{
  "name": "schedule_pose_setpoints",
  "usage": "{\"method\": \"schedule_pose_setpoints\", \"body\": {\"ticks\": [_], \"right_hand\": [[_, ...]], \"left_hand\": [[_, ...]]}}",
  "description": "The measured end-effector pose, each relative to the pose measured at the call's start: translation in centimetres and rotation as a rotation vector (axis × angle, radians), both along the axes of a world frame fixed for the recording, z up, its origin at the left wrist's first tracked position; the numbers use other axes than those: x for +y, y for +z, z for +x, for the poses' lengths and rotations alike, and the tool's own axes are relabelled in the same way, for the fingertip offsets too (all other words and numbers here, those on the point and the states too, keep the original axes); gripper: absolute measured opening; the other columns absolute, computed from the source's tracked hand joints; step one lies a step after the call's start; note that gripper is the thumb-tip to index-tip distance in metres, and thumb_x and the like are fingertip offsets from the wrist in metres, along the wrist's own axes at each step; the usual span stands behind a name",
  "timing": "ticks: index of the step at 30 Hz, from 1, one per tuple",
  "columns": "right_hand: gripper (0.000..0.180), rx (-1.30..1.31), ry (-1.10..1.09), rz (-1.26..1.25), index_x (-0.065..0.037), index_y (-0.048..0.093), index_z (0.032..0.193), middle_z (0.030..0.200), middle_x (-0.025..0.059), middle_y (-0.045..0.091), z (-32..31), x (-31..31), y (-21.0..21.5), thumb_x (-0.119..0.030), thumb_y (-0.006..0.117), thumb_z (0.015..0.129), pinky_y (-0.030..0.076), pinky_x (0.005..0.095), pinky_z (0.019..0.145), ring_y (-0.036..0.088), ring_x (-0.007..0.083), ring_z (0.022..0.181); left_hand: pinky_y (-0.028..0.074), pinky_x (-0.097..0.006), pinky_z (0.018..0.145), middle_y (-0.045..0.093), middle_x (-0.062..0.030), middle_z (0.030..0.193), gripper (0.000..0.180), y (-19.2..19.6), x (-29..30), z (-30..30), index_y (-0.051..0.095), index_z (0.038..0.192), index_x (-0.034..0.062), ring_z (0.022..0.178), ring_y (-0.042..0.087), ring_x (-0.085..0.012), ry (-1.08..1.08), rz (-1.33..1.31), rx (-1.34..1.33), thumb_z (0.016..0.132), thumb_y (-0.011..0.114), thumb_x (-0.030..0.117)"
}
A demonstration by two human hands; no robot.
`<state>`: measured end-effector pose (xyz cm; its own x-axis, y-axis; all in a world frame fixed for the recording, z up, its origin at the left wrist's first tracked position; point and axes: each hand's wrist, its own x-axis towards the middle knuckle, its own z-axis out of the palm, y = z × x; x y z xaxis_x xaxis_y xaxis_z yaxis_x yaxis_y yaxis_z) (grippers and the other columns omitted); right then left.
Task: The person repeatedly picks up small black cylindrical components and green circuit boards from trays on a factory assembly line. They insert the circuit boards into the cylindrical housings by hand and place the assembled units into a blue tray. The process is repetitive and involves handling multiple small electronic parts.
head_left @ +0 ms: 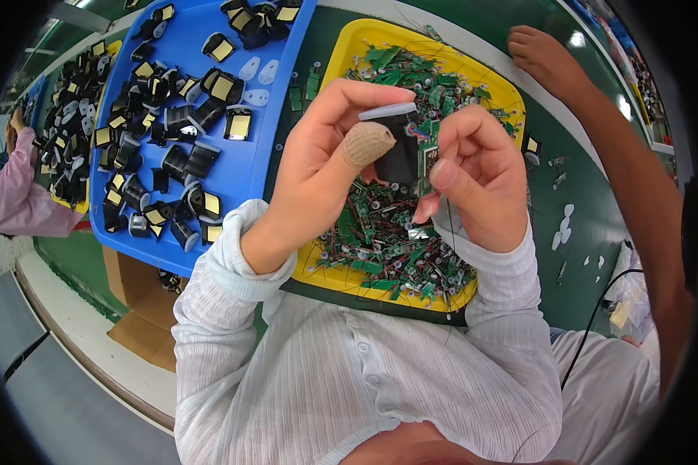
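"What is held?"
"The left hand (312, 172) grips a black plastic housing (396, 159), the right hand (485, 182) pinches a slim green circuit board (427, 159), both above a yellow plastic tray (350, 48) of wired boards (372, 240)."
"At left?"
"A blue plastic tray (257, 174) bearing black, cream-padded housings (203, 160)."

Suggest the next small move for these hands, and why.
Probably tuck the coloured wires clear before moving the green circuit board any closer: the left hand steadies the black casing, the right hand pinches the board beside it, and the wires show between them.
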<state>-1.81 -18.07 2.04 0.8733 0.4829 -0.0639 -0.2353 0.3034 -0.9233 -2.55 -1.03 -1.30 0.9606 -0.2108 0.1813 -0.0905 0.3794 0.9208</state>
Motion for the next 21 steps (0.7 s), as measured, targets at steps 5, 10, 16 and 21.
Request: {"method": "schedule_pose_setpoints", "body": {"ticks": [5,10,16,21], "right_hand": [[0.016,0.031,0.013,-0.018,-0.001,0.048,0.092,0.076,0.0026,0.055,0.2,0.1,0.0,-0.003,0.059,0.081,0.049,0.0205,0.053,0.056,0.0085,0.058],[0.016,0.047,0.015,-0.023,-0.002,0.048,0.091,0.076,0.0024,0.055,0.2,0.1,0.0,-0.003,0.060,0.081,0.048,0.0202,0.053,0.056,0.0084,0.058],[0.016,0.051,0.040,-0.041,-0.002,0.049,0.090,0.076,0.0014,0.053,0.3,0.0,-0.1,-0.003,0.061,0.080,0.049,0.0201,0.055,0.055,0.0074,0.061],[0.014,0.052,0.074,-0.074,-0.002,0.050,0.089,0.075,0.0000,0.051,0.3,-0.1,0.2,-0.004,0.060,0.081,0.051,0.0212,0.056,0.053,0.0067,0.069]], "left_hand": [[0.044,-0.017,0.063,0.055,-0.0033,0.100,0.028,0.0,-0.1,-0.1,0.046,0.114,0.0032,0.082,0.053,-0.0044,0.004,-0.055,0.002,0.089,0.049,0.015],[0.045,-0.020,0.069,0.056,-0.0056,0.098,0.031,0.1,0.2,0.0,0.046,0.114,0.0013,0.084,0.054,-0.0082,0.005,0.029,-0.038,0.089,0.049,0.020],[0.045,-0.024,0.071,0.059,-0.0098,0.094,0.035,-0.2,0.0,0.0,0.048,0.112,-0.0013,0.082,0.056,-0.0123,0.113,0.158,-0.188,0.087,0.051,0.023],[0.046,-0.023,0.065,0.062,-0.0078,0.090,0.029,-0.8,-0.2,-0.2,0.054,0.108,0.0002,0.074,0.059,-0.0112,0.243,0.208,-0.296,0.082,0.058,0.012]]}}
